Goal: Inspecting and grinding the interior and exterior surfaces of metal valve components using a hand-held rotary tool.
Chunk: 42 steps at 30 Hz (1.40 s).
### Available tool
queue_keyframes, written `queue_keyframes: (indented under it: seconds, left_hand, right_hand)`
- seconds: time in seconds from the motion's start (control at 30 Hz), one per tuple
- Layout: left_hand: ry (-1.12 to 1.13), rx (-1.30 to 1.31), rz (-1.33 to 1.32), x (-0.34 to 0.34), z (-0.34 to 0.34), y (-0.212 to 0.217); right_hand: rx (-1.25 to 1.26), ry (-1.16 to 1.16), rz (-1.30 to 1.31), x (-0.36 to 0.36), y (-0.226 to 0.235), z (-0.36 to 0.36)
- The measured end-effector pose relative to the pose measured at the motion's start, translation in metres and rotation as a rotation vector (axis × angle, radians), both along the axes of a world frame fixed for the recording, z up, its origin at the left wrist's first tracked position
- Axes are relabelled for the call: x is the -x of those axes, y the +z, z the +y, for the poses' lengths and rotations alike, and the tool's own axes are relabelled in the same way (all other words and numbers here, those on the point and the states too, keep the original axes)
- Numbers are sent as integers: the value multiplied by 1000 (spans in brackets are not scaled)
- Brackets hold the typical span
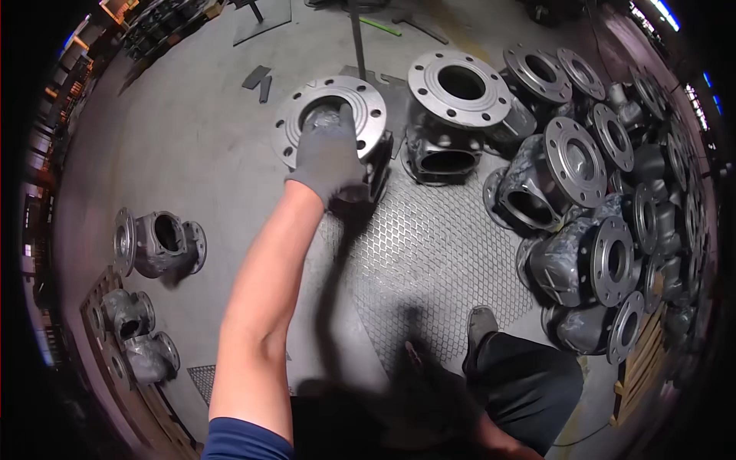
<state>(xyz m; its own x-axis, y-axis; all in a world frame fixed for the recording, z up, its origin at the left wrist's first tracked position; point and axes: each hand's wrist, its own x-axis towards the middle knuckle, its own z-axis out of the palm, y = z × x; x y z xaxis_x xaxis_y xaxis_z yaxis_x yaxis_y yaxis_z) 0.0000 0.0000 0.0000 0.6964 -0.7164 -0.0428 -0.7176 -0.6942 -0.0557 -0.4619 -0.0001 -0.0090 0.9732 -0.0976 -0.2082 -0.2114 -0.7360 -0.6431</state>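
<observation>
- One gloved hand (331, 157), on the arm that comes up from the lower left, is the left hand as far as the view lets me judge; its fingers reach over the rim and into the bore of the valve body (333, 123), closed on the inner edge of the top flange; the other hand is out of view.
- The valve body stands directly under the hand, flange facing up, bore axis upright, on the chequered floor plate (429, 253); this hand is the only one near it.
- Just beside it, to the right of the hand, stands a second valve body (458, 88), also flange up, close to the first but whether they touch I cannot tell.
- Further right of the hand lies a heap of valve bodies (606, 230), tilted or on their sides.
- Well to the left of the hand and nearer the person, a lone valve body (157, 244) lies on its side on the concrete floor (184, 138); below it more rest on a pallet (115, 345).
- The person's shoe (479, 326) stands on the floor plate, well below the hand.
</observation>
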Motion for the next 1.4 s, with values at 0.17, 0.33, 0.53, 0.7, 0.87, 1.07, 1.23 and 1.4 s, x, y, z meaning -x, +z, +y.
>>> queue_keyframes:
  seconds: [0.17, 0.33, 0.53, 0.7, 0.87, 1.07, 1.23, 1.4]
  left_hand:
    - [118, 190, 51, 11, -2, 5]
    - [71, 213, -141, 20, 8, -13]
    - [-35, 355, -328, 127, -33, -25]
    - [-217, 525, 303, 281, -87, -23]
    - [-482, 522, 346, 389, -172, 32]
    - [-893, 180, 73, 432, -269, 27]
    - [-821, 84, 90, 452, -314, 1]
    - [-853, 107, 143, 442, -320, -6]
  right_hand:
    - [-503, -208, 25, 20, 19, -49]
    - [-501, -145, 471, 55, 32, -66]
    - [-985, -489, 468, 78, 65, -73]
    - [-1269, -550, 28, 109, 110, -114]
    - [-1425, -891, -390, 153, 129, -183]
    - [-1570, -1009, -747, 175, 115, -224]
    - [-1697, -839, -624, 181, 115, -227]
    - [-1621, -804, -485, 171, 114, -228]
